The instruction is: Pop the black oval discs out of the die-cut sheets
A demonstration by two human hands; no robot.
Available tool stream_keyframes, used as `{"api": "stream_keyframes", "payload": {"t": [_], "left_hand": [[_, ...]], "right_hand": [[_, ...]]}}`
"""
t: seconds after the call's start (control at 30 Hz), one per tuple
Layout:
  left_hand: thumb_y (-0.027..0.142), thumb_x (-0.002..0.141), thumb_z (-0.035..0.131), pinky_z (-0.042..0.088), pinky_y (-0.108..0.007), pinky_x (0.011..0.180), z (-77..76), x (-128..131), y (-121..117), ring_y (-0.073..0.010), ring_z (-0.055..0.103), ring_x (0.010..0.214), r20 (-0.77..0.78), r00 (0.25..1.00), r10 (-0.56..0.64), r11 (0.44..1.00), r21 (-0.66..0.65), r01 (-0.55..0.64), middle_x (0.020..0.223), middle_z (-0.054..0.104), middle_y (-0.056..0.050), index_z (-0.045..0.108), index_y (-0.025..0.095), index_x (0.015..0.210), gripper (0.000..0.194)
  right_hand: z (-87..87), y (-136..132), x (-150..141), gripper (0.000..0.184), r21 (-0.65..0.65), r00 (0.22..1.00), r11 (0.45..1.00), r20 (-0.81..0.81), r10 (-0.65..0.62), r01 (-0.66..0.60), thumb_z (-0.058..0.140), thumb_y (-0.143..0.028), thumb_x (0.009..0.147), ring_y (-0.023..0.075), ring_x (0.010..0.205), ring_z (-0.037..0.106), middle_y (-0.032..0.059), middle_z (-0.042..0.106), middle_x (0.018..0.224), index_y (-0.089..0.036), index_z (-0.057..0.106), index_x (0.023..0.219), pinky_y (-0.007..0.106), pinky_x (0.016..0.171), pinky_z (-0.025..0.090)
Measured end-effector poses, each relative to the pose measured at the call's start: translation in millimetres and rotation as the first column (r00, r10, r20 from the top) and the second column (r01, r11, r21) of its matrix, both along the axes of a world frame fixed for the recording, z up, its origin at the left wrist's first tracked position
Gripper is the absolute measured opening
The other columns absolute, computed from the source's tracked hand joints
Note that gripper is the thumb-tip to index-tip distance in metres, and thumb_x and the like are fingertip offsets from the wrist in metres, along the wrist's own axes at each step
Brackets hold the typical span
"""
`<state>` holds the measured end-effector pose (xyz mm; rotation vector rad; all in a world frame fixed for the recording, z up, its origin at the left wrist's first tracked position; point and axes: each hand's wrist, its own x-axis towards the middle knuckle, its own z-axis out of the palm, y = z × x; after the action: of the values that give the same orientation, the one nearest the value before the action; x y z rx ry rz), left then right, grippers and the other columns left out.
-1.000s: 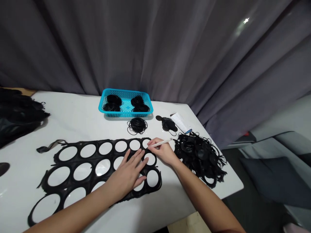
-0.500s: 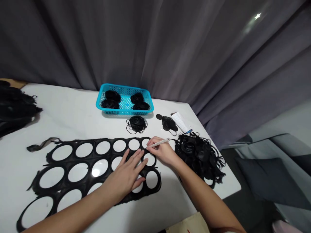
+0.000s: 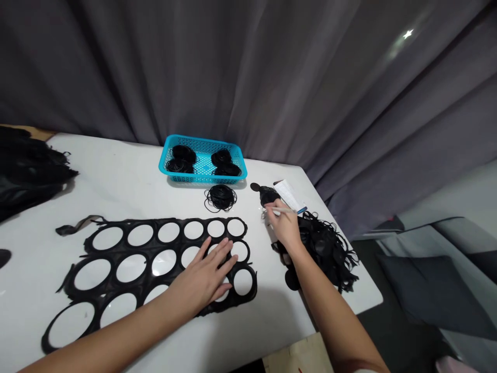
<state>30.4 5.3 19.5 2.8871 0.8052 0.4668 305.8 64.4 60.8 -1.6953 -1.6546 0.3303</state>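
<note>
A black sheer sheet with rows of round cut-out holes (image 3: 181, 235) lies flat on the white table. My left hand (image 3: 205, 269) rests on its right part, palm down and fingers spread. My right hand (image 3: 285, 225) is to the right of the sheet, its fingers closed around a slim white pen-like tool (image 3: 286, 210). Beside and partly under that hand is a loose pile of black discs and curly strips (image 3: 324, 248). A small heap of black round pieces (image 3: 267, 194) lies just beyond my fingers. Whether the fingertips also hold a disc is unclear.
A blue basket (image 3: 204, 180) holding bundles of thin black rings stands near the curtain (image 3: 194, 67). Another ring bundle (image 3: 220, 198) lies before it. A white packet (image 3: 286, 192) sits behind my right hand. A dark fabric heap (image 3: 27, 171) occupies the table's left.
My right hand, with the white tool, has moved right from the sheet's top right hole to beside the black pile. My left hand stays on the sheet. The view has shifted slightly.
</note>
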Motion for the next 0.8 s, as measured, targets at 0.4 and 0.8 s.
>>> {"api": "stream_keyframes", "payload": {"t": [0.4,0.8], "left_hand": [[0.037,0.1,0.055,0.021,-0.052,0.12,-0.5,-9.5,-13.2,-0.0309,0.037,0.145,0.017,0.999,-0.029,0.998,-0.048,0.03,0.157,0.04,-0.014,0.049,0.024,0.144,0.047],[0.034,0.1,0.054,0.022,-0.054,0.12,-3.4,-9.1,-13.5,-0.0314,0.032,0.148,0.037,0.999,-0.031,0.998,-0.056,0.033,0.161,0.034,-0.013,0.046,0.025,0.147,0.049]], "right_hand": [[-17.5,-78.3,-44.7,0.011,-0.264,0.842,0.855,-0.447,0.302,-0.447,0.064,-0.025,0.088,0.0208,0.096,0.064,0.0041,0.072,0.094,-0.021,0.065,0.079,0.035,0.089,0.047],[-17.2,-75.3,-43.5,0.013,-0.234,0.848,0.856,-0.4,0.347,-0.461,0.064,-0.023,0.088,0.0197,0.091,0.061,0.0025,0.067,0.089,-0.022,0.061,0.076,0.033,0.085,0.046]]}}
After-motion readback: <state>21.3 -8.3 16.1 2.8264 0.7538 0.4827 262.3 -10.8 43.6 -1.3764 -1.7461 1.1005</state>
